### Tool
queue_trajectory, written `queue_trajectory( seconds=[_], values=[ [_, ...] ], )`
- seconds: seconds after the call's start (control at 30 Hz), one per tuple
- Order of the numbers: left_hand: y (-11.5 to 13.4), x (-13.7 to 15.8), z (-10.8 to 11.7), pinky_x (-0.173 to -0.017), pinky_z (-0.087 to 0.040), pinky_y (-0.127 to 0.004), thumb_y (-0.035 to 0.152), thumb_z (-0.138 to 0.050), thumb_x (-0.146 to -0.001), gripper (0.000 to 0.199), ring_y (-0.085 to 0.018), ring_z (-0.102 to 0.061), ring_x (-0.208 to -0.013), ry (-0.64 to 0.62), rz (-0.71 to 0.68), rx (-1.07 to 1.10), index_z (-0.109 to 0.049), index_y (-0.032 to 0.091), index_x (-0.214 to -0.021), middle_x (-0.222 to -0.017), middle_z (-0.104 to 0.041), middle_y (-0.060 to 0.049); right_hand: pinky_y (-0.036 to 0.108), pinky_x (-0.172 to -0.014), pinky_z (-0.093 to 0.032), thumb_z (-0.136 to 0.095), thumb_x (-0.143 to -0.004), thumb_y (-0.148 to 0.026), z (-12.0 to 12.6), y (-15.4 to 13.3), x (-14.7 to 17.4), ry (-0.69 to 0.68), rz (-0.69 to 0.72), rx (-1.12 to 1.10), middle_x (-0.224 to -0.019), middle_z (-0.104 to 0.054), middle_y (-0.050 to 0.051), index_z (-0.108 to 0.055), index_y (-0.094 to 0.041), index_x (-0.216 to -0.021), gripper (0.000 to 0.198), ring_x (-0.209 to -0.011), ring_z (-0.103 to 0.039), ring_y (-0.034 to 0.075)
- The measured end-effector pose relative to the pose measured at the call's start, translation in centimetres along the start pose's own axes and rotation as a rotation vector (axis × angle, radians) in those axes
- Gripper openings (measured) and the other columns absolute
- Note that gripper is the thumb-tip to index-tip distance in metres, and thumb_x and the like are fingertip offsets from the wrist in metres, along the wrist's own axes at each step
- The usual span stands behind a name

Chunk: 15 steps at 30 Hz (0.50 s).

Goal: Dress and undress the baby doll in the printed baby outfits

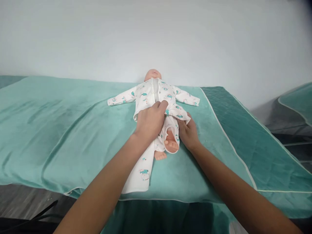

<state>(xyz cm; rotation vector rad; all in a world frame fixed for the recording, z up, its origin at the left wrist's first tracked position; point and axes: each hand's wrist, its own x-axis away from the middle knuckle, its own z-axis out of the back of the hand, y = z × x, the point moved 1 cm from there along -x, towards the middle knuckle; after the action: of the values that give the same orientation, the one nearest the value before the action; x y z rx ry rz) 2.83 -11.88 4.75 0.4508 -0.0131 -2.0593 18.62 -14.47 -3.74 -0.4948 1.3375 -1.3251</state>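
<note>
A baby doll (153, 75) lies on its back with its head against the wall side and its arms spread. It wears a white printed shirt (144, 94), and white printed trousers (159, 141) cover its legs. One foot (172, 144) shows inside a trouser opening, the other foot (160, 155) beyond a cuff. My left hand (151, 120) is closed at the doll's waist, its fingertips curled into the clothing and partly hidden. My right hand (188, 130) pinches the shirt's lifted hem on the other side. Below my left hand hangs a flat white printed cloth (140, 177).
A light green cover (73, 130) lies over the bed, with folds on the left. Darker quilted green fabric (255, 136) shows at the right. The pale wall (156, 35) stands right behind. A black cable (46, 209) runs by the floor at lower left.
</note>
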Motion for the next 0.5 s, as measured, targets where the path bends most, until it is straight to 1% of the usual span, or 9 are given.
queue_trajectory(
  seconds=[0.1,0.17,0.3,0.4,0.5],
  values=[
    [-1.0,-0.3,-0.5,-0.067,-0.04,-0.031,0.019,-0.042,-0.094,0.024,-0.025,-0.065,-0.087,0.029,0.032,0.116,-0.058,0.022,-0.11,-0.1,-0.069,-0.007,0.031,-0.067,-0.039,-0.052,-0.091,-0.048,0.1,0.3,-1.6,-0.009,0.051,0.103,-0.077,-0.056,-0.001,-0.049,-0.023,-0.087,0.026,-0.075,-0.052,0.019],
    [-1.9,-0.3,-0.6,-0.07,-0.04,-0.031,0.023,-0.046,-0.093,0.022,-0.025,-0.064,-0.091,0.016,0.02,0.268,-0.06,0.022,-0.109,-0.099,-0.069,-0.005,0.031,-0.065,-0.039,-0.054,-0.09,-0.045,0.2,0.7,-2.5,-0.018,0.076,0.127,-0.076,-0.056,-0.001,-0.048,-0.023,-0.086,0.022,-0.072,-0.052,0.019],
    [-3.5,-0.4,-0.6,-0.077,-0.042,-0.03,0.033,-0.058,-0.088,0.022,-0.021,-0.061,-0.093,-0.046,0.004,0.701,-0.063,0.022,-0.106,-0.1,-0.068,-0.001,0.03,-0.062,-0.037,-0.055,-0.089,-0.042,0.4,1.1,-3.3,-0.015,0.076,0.098,-0.074,-0.056,-0.002,-0.048,-0.024,-0.085,0.02,-0.069,-0.052,0.018],
    [-4.4,-0.3,-0.7,-0.079,-0.044,-0.029,0.035,-0.063,-0.084,0.023,-0.019,-0.06,-0.092,-0.083,0.026,1.058,-0.063,0.019,-0.1,-0.099,-0.067,-0.002,0.029,-0.059,-0.035,-0.058,-0.088,-0.041,0.5,1.0,-3.1,-0.011,0.088,0.112,-0.068,-0.053,-0.004,-0.049,-0.023,-0.083,0.02,-0.065,-0.048,0.016],
    [-5.1,0.3,-1.2,-0.077,-0.044,-0.028,0.037,-0.07,-0.08,0.024,-0.017,-0.06,-0.087,-0.109,0.091,1.299,-0.063,0.018,-0.094,-0.094,-0.066,-0.002,0.029,-0.062,-0.037,-0.061,-0.086,-0.038,0.6,0.3,-2.6,-0.006,0.167,0.124,-0.072,-0.054,-0.003,-0.053,-0.023,-0.084,0.017,-0.067,-0.048,0.015]
  ],
)
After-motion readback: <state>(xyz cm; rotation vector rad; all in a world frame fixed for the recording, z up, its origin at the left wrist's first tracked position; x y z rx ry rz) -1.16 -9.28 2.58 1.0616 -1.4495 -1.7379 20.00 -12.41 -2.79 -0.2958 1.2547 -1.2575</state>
